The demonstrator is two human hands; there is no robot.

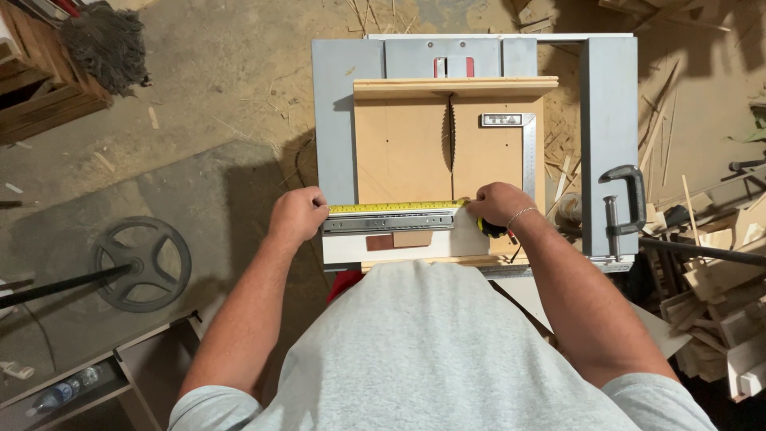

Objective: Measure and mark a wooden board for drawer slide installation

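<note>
Standing over the grey table saw [606,120], we have our 2 hands on a measuring job, so we take the scene from biggest to smallest. On the saw top sits the brown crosscut sled [399,152], with the saw blade [448,136] upright in its slot and a steel square [528,152] lying flat along the sled's right edge. A black clamp [626,199] stands at the saw's right rim. Across the near fence of the sled lies a metal drawer slide [387,222], resting on a white board [399,247].

Along the slide's far edge we stretch a yellow tape measure [395,207]. Our left hand [297,215] is curled shut on the tape's hook end at the slide's left tip, fingers wrapped down over both. Our right hand [499,203] pinches the tape at the slide's right end, with the tape's yellow and black case [493,229] tucked under the palm.

We judge this to be the measuring step, the length of the slide being read. A next move would call for keeping the hook seated and the tape flat and straight against the slide while the mark at the right end is read; the figures themselves are too small to make out.
</note>
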